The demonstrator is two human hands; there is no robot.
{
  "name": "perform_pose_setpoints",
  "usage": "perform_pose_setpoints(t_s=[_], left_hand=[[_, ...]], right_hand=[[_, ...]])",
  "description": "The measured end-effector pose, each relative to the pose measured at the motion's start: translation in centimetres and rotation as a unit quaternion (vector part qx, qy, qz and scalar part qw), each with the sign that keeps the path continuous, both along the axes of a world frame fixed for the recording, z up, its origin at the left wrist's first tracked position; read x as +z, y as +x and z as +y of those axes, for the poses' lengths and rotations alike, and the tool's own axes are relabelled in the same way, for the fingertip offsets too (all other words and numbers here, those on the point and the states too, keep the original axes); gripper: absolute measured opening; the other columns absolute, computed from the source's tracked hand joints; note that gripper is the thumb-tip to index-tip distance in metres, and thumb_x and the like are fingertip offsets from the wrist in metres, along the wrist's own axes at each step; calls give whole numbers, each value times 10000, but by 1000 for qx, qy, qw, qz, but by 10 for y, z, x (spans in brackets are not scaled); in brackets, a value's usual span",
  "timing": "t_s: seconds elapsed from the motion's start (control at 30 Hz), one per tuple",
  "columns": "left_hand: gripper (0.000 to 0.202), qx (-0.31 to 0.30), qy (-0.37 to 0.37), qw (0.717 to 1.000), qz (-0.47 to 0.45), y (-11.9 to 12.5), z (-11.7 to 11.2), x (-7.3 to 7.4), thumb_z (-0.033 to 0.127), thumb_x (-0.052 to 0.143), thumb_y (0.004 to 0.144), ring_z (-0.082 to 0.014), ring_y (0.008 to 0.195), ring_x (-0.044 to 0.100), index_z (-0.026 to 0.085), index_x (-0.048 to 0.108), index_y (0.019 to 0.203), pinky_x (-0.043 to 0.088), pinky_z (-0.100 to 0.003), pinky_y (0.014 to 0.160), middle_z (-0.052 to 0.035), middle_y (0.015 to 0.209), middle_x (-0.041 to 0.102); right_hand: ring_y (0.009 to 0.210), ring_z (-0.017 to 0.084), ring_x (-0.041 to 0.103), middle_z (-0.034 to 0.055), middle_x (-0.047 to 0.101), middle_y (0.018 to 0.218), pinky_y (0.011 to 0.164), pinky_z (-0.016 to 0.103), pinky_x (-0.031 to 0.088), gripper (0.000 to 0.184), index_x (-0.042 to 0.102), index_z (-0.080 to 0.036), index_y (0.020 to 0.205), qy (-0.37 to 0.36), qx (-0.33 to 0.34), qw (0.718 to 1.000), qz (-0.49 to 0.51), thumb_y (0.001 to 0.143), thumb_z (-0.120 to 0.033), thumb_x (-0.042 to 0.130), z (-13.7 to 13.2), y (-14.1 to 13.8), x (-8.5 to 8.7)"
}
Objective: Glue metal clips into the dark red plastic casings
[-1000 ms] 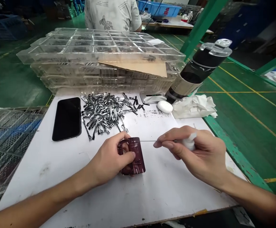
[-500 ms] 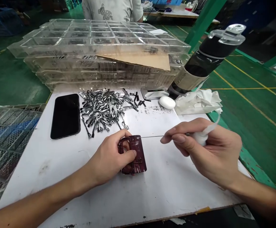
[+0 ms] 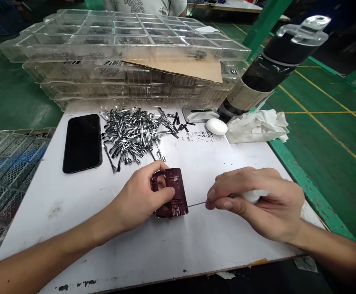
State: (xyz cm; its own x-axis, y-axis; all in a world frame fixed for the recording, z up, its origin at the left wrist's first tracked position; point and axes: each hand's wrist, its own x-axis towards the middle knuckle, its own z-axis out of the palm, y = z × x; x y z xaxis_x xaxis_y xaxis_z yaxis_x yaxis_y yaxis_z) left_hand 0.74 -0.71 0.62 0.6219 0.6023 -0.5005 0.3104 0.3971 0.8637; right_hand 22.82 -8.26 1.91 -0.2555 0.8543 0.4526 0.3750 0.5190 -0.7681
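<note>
My left hand (image 3: pixel 144 188) is closed around a glossy dark maroon plastic shell (image 3: pixel 178 183) shaped like a model car body, thumb on top and fingers reaching through its opening. Between the thumb and fingers of my right hand (image 3: pixel 257 204) is a thin metal needle (image 3: pixel 199 203), its tip at the shell's lower right edge. Inside the same hand sits a small white bottle (image 3: pixel 254 196), mostly hidden by the fingers. Beyond my left hand lies a pile of shiny chrome and black plastic parts (image 3: pixel 131 136).
A black phone (image 3: pixel 82 143) lies at the left. Stacked clear compartment trays (image 3: pixel 129 77) with cardboard (image 3: pixel 180 71) line the back. To the right are a white earbud-like case (image 3: pixel 216 127), tissues (image 3: pixel 257 126) and a dark bottle (image 3: pixel 266 69). A person (image 3: pixel 147 6) stands behind.
The needle tip has gone from the shell's upper right corner to its lower right edge. My right hand has turned, covering more of the white bottle. The view has shifted slightly.
</note>
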Motion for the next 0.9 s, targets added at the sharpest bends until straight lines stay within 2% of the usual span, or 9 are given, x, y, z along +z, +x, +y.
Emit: perform_pose_setpoints(t_s=[0.2,0.67,0.8,0.9], left_hand=[[154,0,7,1000,5,0,0,-1,255,663,836,-166,651,610,226,527,902,562,-290,567,40,737,569],[145,-3,9,1000,3,-1,-1,-2,239,651,845,-177,663,625,233,518,904,539,-290,567,40,747,565],[115,-8,15,1000,-4,-2,0,-7,243,639,865,-181,664,646,235,535,914,536,-287,585,50,724,541],[101,-8,3,1000,-11,-1,-1,-8,244,628,864,-187,632,660,243,540,914,512,-273,562,57,705,549]], right_hand=[[649,171,721,15,765,780,590,277,578,116,724,-215,965,-13,20,1000,-5,917,-118,684,0,0,-3],[643,165,712,15,755,765,587,280,563,106,722,-200,939,-9,8,1000,-11,912,-103,687,-2,1,-2],[635,163,699,11,742,755,566,281,545,117,738,-204,951,17,-51,998,34,897,-105,708,-2,8,-4],[538,136,623,11,729,724,454,266,448,56,725,-202,921,18,-121,987,103,928,-159,690,4,14,-5]])
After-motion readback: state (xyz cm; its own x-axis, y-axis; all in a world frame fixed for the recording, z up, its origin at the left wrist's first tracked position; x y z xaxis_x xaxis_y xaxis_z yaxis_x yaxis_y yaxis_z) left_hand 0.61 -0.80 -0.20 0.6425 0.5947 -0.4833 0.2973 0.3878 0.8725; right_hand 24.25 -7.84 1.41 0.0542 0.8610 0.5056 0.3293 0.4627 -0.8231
